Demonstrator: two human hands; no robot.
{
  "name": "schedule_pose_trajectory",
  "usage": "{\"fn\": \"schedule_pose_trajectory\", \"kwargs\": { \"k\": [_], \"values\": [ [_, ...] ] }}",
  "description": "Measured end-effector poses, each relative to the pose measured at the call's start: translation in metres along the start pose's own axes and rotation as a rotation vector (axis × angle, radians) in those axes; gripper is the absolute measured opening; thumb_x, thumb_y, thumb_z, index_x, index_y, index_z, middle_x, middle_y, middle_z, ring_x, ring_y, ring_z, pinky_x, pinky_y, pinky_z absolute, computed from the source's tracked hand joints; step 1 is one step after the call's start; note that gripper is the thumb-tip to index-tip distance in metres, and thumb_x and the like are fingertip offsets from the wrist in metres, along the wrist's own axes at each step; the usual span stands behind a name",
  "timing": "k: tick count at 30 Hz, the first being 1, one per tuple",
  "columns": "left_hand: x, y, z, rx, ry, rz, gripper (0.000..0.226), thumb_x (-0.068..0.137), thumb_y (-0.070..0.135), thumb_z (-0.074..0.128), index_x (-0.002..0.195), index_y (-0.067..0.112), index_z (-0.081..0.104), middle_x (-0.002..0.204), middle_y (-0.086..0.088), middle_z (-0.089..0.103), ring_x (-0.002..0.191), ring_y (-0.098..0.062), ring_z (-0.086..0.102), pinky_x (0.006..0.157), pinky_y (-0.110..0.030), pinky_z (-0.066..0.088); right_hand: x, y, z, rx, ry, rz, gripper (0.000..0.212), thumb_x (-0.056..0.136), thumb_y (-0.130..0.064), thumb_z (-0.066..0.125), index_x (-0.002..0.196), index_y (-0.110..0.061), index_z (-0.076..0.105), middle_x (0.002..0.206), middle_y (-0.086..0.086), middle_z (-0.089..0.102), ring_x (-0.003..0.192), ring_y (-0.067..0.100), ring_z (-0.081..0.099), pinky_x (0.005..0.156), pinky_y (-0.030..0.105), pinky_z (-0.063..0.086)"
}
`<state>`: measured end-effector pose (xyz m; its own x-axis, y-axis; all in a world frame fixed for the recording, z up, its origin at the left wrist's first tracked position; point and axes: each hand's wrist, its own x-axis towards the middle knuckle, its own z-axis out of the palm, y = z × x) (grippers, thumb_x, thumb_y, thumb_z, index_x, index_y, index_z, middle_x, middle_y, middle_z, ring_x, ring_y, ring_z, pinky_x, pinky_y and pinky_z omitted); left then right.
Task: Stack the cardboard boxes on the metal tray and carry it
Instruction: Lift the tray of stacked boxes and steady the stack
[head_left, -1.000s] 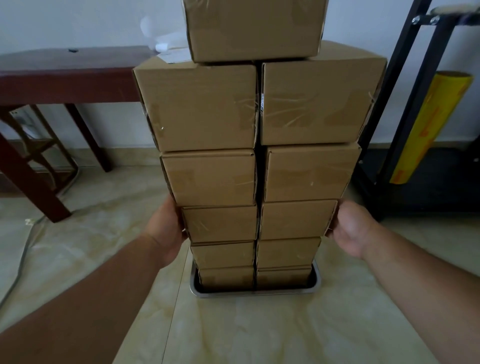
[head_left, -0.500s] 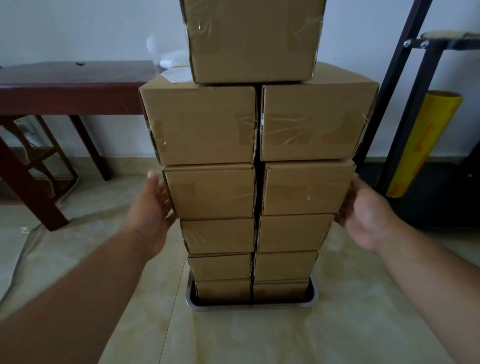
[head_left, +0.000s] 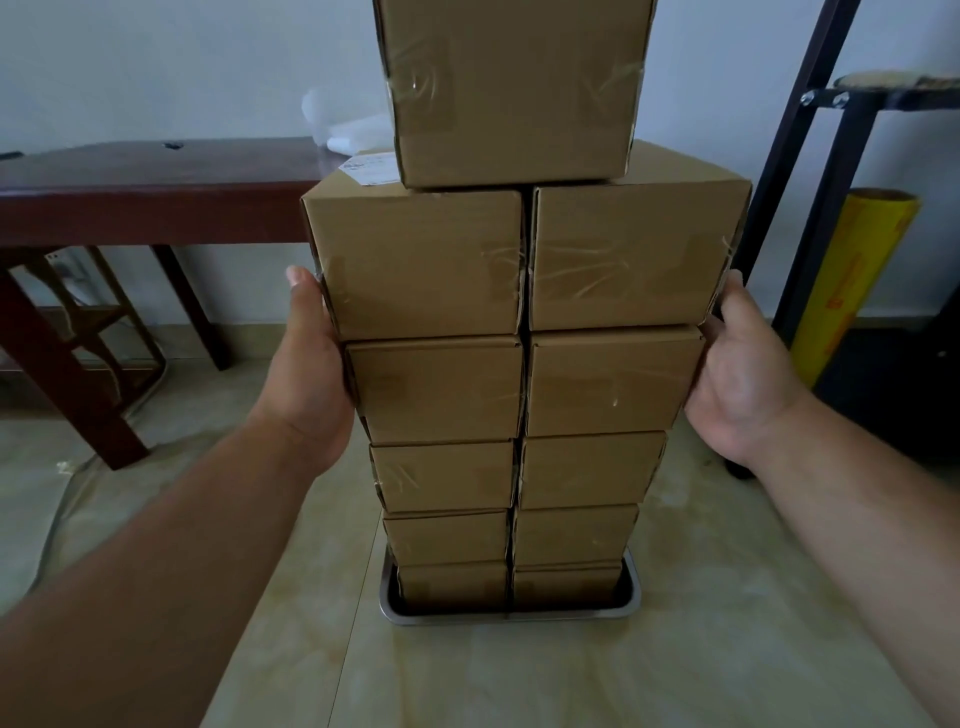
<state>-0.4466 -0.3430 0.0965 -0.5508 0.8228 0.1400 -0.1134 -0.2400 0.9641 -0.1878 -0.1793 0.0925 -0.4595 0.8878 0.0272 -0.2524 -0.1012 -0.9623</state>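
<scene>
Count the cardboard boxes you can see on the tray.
11: two columns of five on the tray, left column and right column, plus one top box. More may sit hidden behind.

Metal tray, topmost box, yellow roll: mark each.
metal tray (head_left: 511, 617), head view, front rim.
topmost box (head_left: 511, 93), head view, front face.
yellow roll (head_left: 852, 280), head view, middle of its side.

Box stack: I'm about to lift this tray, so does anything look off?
The top box sits alone, straddling the seam between two columns. Nothing looks crushed or spilled; boxes sit inside the metal tray.
</scene>
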Motion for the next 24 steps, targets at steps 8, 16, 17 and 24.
{"fn": "schedule_pose_trajectory", "kwargs": {
  "k": [8, 16, 17, 24],
  "values": [
    [0.000, -0.004, -0.006, 0.044, 0.003, -0.015, 0.083, 0.102, 0.071, 0.004, 0.138, 0.026, 0.064, 0.130, -0.002, 0.074, 0.122, -0.017, 0.070, 0.103, -0.043, 0.050, -0.003, -0.004, 0.000, -0.008, -0.035, -0.027, 0.054, 0.105, -0.062, 0.030, 0.098, -0.043, 0.080, 0.114, -0.005, 0.079, 0.105, 0.017, 0.076, 0.106, 0.051, 0.049],
    [0.005, 0.017, -0.017, 0.104, 0.063, 0.111, 0.085, 0.102, 0.072, 0.006, 0.151, 0.021, 0.053, 0.140, -0.001, 0.068, 0.136, -0.016, 0.059, 0.122, -0.045, 0.032, 0.002, -0.028, -0.005, -0.033, 0.016, -0.144, 0.070, 0.104, -0.067, 0.019, 0.136, -0.026, 0.066, 0.127, 0.003, 0.075, 0.123, 0.020, 0.067, 0.116, 0.048, 0.039],
    [0.004, 0.021, -0.014, 0.113, 0.050, 0.130, 0.083, 0.103, 0.070, 0.005, 0.151, 0.021, 0.053, 0.140, 0.000, 0.068, 0.135, -0.016, 0.059, 0.122, -0.043, 0.033, 0.003, -0.033, -0.005, -0.037, 0.011, -0.172, 0.071, 0.104, -0.067, 0.019, 0.139, -0.024, 0.063, 0.129, 0.003, 0.074, 0.124, 0.019, 0.066, 0.116, 0.047, 0.038],
    [-0.006, 0.032, 0.009, 0.117, -0.022, 0.196, 0.077, 0.108, 0.059, 0.003, 0.144, 0.019, 0.059, 0.136, -0.001, 0.071, 0.131, -0.013, 0.063, 0.117, -0.039, 0.039, 0.001, -0.043, 0.002, -0.074, -0.070, -0.222, 0.069, 0.104, -0.066, 0.017, 0.145, -0.027, 0.057, 0.136, -0.002, 0.070, 0.132, 0.016, 0.061, 0.119, 0.049, 0.034]
  ]
}}
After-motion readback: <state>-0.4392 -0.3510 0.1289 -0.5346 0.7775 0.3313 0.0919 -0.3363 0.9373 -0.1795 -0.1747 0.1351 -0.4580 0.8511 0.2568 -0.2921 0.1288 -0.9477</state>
